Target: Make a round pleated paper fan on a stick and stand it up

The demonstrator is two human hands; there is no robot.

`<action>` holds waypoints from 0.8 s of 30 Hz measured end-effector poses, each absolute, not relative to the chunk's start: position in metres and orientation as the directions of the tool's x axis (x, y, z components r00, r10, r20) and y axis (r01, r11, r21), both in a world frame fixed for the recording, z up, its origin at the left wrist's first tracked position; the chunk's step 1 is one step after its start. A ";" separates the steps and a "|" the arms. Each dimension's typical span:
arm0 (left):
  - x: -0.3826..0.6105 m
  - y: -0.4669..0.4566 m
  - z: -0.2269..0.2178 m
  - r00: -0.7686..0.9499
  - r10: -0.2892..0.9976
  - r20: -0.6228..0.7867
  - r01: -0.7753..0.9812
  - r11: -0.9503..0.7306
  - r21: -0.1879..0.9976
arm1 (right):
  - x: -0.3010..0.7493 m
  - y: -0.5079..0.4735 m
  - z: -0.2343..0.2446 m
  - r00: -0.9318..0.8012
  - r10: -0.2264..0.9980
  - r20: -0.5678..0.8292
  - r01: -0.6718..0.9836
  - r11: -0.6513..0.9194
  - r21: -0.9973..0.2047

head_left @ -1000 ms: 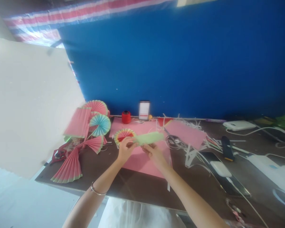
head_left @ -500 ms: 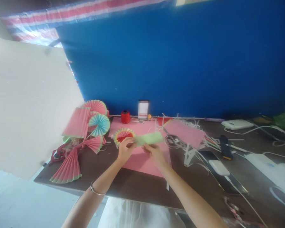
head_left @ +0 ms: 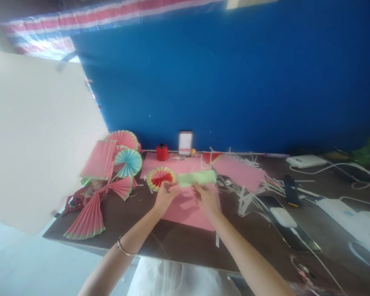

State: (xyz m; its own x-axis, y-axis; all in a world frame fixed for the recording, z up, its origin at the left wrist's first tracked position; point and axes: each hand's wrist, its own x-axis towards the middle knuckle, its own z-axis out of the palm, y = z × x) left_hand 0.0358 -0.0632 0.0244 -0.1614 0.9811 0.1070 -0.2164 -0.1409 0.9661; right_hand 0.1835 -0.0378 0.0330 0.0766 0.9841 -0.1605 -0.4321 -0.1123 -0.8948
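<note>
A light green paper strip (head_left: 200, 177) is held level above a pink paper sheet (head_left: 188, 209). My left hand (head_left: 165, 197) is closed, its fingertips pinching the strip's left end. The lower edge of the strip, near its middle, is between the closed fingers of my right hand (head_left: 206, 200). Just behind my left hand lies a round pleated paper fan (head_left: 160, 178), red in the centre with a yellow-green rim.
Pink pleated fans (head_left: 88, 213) and a blue pleated rosette (head_left: 128, 163) lie at the left. A red spool (head_left: 162, 152) and a phone (head_left: 185, 143) stand at the back. White paper scraps, cables and a dark phone (head_left: 299, 238) cover the right side.
The green paper strip has shifted slightly right, along with both hands. More of the round fan shows beside my left hand.
</note>
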 end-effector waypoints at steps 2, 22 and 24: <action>0.048 -0.067 0.027 0.005 0.999 0.042 -0.267 -0.040 0.963 | 0.183 -0.039 0.032 0.046 0.982 -0.184 -0.407 -0.150 -0.901; 0.064 -0.060 0.019 -0.100 0.984 -0.149 -0.470 0.085 0.879 | 0.184 -0.043 0.040 0.088 0.984 -0.152 -0.444 -0.098 -0.891; 0.064 -0.059 0.018 -0.103 0.983 -0.150 -0.506 0.078 0.859 | 0.186 -0.042 0.043 0.116 0.979 -0.169 -0.485 -0.093 -0.870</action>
State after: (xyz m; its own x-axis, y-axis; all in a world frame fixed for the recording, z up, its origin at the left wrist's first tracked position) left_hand 0.0644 -0.0594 0.0178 -0.1029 0.9833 -0.1499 -0.5065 0.0779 0.8587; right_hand 0.1859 -0.0420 0.0425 0.1157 0.9789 -0.1687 -0.4846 -0.0926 -0.8698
